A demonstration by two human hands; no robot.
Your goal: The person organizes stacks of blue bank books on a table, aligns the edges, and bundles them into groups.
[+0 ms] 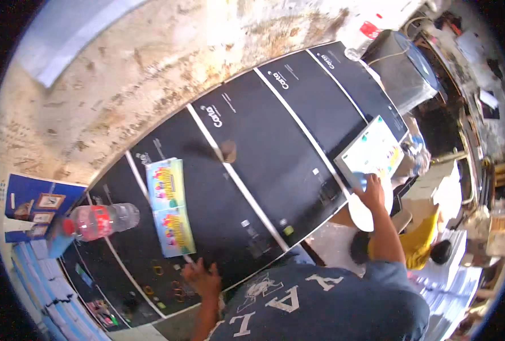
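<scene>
On the black table, two bright printed booklets [170, 207] lie end to end, yellow and light blue with colourful figures. Just below their near end is my left hand [203, 278], fingers spread above the tabletop and holding nothing. Farther right, a stack of printed sheets [372, 149] with a white and green top lies at the table's right edge. My right hand [372, 194] is at the near corner of that stack, fingers bent over its light blue edge; the fingertips are partly hidden.
A clear plastic bottle [106, 220] with a red label lies at the left, beside stacked paper [42, 290]. Rubber bands [178, 291] are scattered near my left hand. Another bottle [355, 51] and a grey drum [403, 74] stand beyond the far right corner. A person in yellow [429, 244] is at the right.
</scene>
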